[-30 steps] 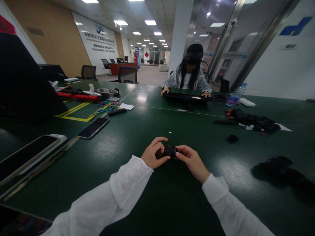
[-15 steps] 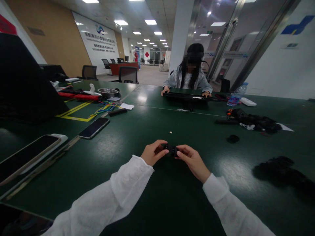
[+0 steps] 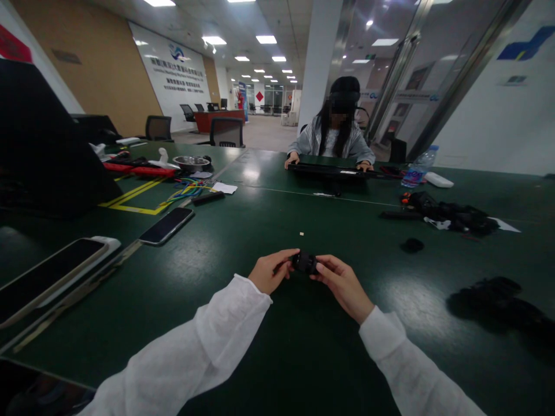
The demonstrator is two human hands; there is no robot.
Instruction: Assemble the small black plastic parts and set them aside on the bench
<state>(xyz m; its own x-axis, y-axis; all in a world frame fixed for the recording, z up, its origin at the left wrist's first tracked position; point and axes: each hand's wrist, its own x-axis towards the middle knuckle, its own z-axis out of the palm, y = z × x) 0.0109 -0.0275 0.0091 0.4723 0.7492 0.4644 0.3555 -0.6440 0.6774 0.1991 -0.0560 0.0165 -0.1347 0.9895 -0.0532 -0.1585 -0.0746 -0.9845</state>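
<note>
1. A green table (image 3: 251, 216) fills the lower frame; ceiling lights (image 3: 266, 40) and a red desk (image 3: 219, 121) show in the room above.
2. A bowl (image 3: 191, 169) sits upper left, a bottle (image 3: 417, 171) upper right; contents unclear.
3. At centre, the right hand (image 3: 344, 286) pinches a black part (image 3: 305, 263); the left hand (image 3: 267, 273) meets its left end, grip uncertain.
4. Since one second ago, the left thumb and forefinger have drawn together.

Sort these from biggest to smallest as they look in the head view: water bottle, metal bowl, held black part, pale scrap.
1. Water bottle
2. Metal bowl and held black part: too alike to rank, and the part sits nearer
3. Pale scrap
</note>
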